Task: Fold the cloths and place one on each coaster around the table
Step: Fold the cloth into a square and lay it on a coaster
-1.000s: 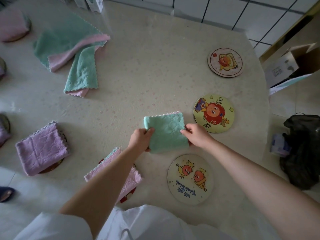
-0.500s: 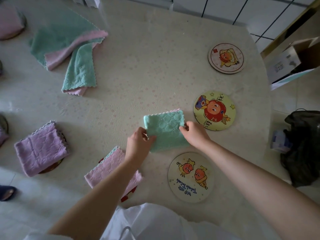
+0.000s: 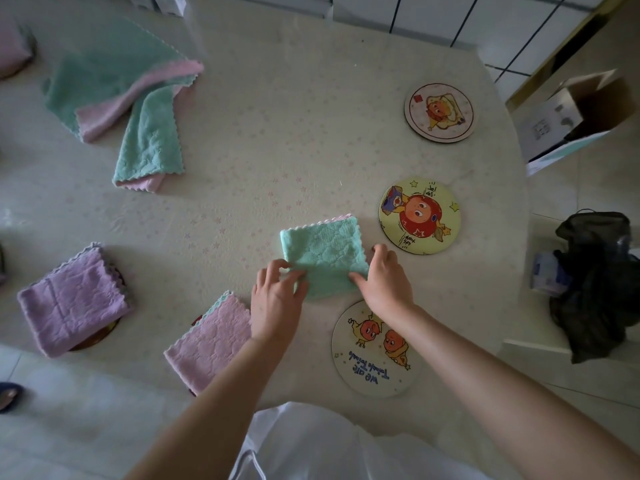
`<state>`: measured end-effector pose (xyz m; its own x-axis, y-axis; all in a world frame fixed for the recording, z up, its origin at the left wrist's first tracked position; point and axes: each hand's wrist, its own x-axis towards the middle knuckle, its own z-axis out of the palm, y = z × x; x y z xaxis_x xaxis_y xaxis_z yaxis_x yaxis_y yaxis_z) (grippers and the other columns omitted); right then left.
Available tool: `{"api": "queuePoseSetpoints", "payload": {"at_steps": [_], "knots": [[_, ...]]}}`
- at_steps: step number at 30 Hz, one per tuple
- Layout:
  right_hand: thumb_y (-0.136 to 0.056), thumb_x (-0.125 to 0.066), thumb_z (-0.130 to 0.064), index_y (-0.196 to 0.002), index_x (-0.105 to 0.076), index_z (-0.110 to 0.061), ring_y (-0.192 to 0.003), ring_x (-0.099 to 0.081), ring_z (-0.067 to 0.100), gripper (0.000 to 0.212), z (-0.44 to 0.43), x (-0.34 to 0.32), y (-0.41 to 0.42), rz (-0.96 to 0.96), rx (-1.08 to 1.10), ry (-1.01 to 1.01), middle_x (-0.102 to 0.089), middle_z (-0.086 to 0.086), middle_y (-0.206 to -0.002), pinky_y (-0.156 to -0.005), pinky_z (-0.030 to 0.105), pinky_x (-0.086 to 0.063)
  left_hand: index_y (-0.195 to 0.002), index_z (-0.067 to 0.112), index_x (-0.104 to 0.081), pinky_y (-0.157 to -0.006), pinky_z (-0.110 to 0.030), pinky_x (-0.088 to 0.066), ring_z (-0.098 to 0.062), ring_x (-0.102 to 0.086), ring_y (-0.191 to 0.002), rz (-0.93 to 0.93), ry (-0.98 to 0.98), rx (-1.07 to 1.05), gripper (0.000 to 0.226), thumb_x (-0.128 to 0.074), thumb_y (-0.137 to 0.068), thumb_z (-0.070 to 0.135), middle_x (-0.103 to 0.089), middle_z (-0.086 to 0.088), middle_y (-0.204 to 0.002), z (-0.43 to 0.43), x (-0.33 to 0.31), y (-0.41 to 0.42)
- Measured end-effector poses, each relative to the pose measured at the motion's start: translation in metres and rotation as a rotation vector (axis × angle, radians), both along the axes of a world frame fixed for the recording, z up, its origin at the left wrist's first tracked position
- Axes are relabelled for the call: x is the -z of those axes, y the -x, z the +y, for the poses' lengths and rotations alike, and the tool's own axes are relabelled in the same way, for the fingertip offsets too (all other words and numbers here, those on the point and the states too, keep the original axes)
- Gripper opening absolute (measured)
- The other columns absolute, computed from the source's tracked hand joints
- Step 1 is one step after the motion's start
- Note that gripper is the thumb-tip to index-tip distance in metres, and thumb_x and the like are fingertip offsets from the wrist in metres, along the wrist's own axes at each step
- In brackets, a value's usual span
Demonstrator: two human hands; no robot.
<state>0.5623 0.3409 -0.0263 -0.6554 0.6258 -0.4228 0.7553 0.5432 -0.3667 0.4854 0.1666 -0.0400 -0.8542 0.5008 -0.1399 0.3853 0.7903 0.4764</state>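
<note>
A folded green cloth (image 3: 323, 252) lies on the round table (image 3: 277, 150). My left hand (image 3: 275, 303) pinches its near left corner and my right hand (image 3: 384, 278) grips its near right edge. Just below my right hand lies a bare cartoon coaster (image 3: 375, 362). Two more bare coasters lie to the right, one yellow (image 3: 419, 215) and one further back (image 3: 440, 112). A folded pink cloth (image 3: 207, 341) covers a coaster by my left forearm. A folded purple cloth (image 3: 71, 301) sits on another coaster at the left.
A loose pile of green and pink cloths (image 3: 128, 98) lies at the back left. A pink cloth (image 3: 12, 46) sits at the far left corner. Off the table to the right are an open cardboard box (image 3: 571, 116) and a dark bag (image 3: 595, 282) on the floor.
My left hand has shifted its grip at the cloth's near left corner, fingers now over the edge. The view has drifted slightly; the cloth stays in about the same spot.
</note>
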Motion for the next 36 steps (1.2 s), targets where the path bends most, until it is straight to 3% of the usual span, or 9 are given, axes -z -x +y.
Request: {"api": "queuePoseSetpoints", "payload": {"at_steps": [4, 7, 10, 12, 15, 20, 24, 29, 36], "knots": [[-0.087, -0.065, -0.019, -0.115, -0.043, -0.009, -0.094, -0.056, 0.025, 0.038, -0.001, -0.003, 0.0, 0.014, 0.072, 0.052, -0.052, 0.01, -0.114, -0.078, 0.032, -0.049, -0.107, 0.009, -0.061, -0.089, -0.032, -0.042, -0.027, -0.046, -0.107, -0.186, -0.046, -0.195, 0.025, -0.065, -0.083, 0.005, -0.049, -0.007, -0.118, 0.017, -0.01, 0.001], [-0.087, -0.061, -0.013, -0.114, -0.044, -0.01, -0.086, -0.054, 0.02, 0.032, 0.001, -0.007, 0.006, 0.025, 0.21, 0.215, -0.054, 0.01, -0.111, -0.063, 0.023, -0.043, -0.119, 0.011, -0.049, -0.082, -0.026, -0.039, -0.019, -0.045, -0.1, -0.37, -0.115, -0.367, 0.045, -0.057, -0.079, -0.007, -0.044, -0.005, -0.12, 0.03, -0.022, 0.003], [-0.085, -0.061, -0.026, -0.109, -0.047, -0.008, -0.073, -0.054, 0.016, 0.033, 0.006, -0.012, 0.012, -0.005, 0.409, 0.419, -0.057, 0.007, -0.1, -0.049, 0.023, -0.035, -0.124, 0.014, -0.044, -0.076, -0.024, -0.038, -0.014, -0.044, -0.098, -0.512, -0.162, -0.472, 0.051, -0.064, -0.079, 0.003, -0.044, -0.002, -0.118, 0.035, -0.027, 0.009], [-0.082, -0.062, -0.033, -0.104, -0.054, -0.006, -0.065, -0.052, 0.017, 0.036, 0.009, -0.015, 0.013, -0.01, 0.522, 0.514, -0.057, 0.006, -0.086, -0.049, 0.024, -0.036, -0.125, 0.015, -0.043, -0.074, -0.027, -0.046, -0.017, -0.053, -0.097, -0.623, -0.241, -0.589, 0.053, -0.069, -0.078, 0.012, -0.052, -0.001, -0.113, 0.035, -0.028, 0.015], [-0.083, -0.064, -0.027, -0.097, -0.058, -0.007, -0.061, -0.052, 0.018, 0.025, 0.011, -0.021, 0.014, 0.028, 0.615, 0.622, -0.056, 0.005, -0.076, -0.049, 0.025, -0.038, -0.116, 0.014, -0.042, -0.077, -0.035, -0.056, -0.018, -0.063, -0.085, -0.831, -0.37, -0.734, 0.046, -0.072, -0.081, 0.018, -0.059, -0.004, -0.095, 0.033, -0.028, 0.023], [-0.085, -0.064, -0.016, -0.111, -0.056, -0.011, -0.069, -0.062, 0.014, 0.027, 0.014, -0.03, 0.003, 0.172, 0.647, 0.69, -0.063, 0.002, -0.093, -0.051, 0.025, -0.048, -0.117, 0.003, -0.056, -0.083, -0.043, -0.057, -0.029, -0.068, -0.094, -1.014, -0.513, -0.712, 0.04, -0.072, -0.081, 0.01, -0.067, -0.014, -0.104, 0.028, -0.032, 0.018], [-0.086, -0.064, -0.009, -0.118, -0.051, -0.012, -0.084, -0.065, 0.017, 0.035, 0.013, -0.034, -0.03, 0.264, 0.655, 0.739, -0.059, 0.005, -0.108, -0.073, 0.034, -0.059, -0.113, 0.004, -0.055, -0.071, -0.03, -0.057, -0.024, -0.067, -0.092, -1.077, -0.56, -0.645, 0.034, -0.069, -0.082, 0.002, -0.066, -0.011, -0.106, 0.019, -0.046, -0.006], [-0.086, -0.063, -0.01, -0.121, -0.053, -0.017, -0.096, -0.064, 0.018, 0.037, 0.003, -0.028, -0.089, 0.243, 0.582, 0.662, -0.059, 0.0, -0.112, -0.085, 0.04, -0.056, -0.109, 0.004, -0.057, -0.076, -0.032, -0.057, -0.024, -0.067, -0.093, -1.127, -0.508, -0.585, 0.031, -0.07, -0.081, 0.001, -0.068, -0.011, -0.107, 0.002, -0.043, -0.057], [-0.083, -0.062, -0.004, -0.104, -0.056, -0.018, -0.092, -0.065, 0.025, 0.026, -0.018, -0.008, -0.154, 0.243, 0.632, 0.62, -0.062, 0.004, -0.105, -0.08, 0.049, -0.057, -0.111, -0.001, -0.057, -0.068, -0.033, -0.058, -0.027, -0.068, -0.084, -1.19, -0.443, -0.6, 0.031, -0.066, -0.081, -0.005, -0.067, -0.017, -0.109, -0.014, -0.028, -0.123]]}}
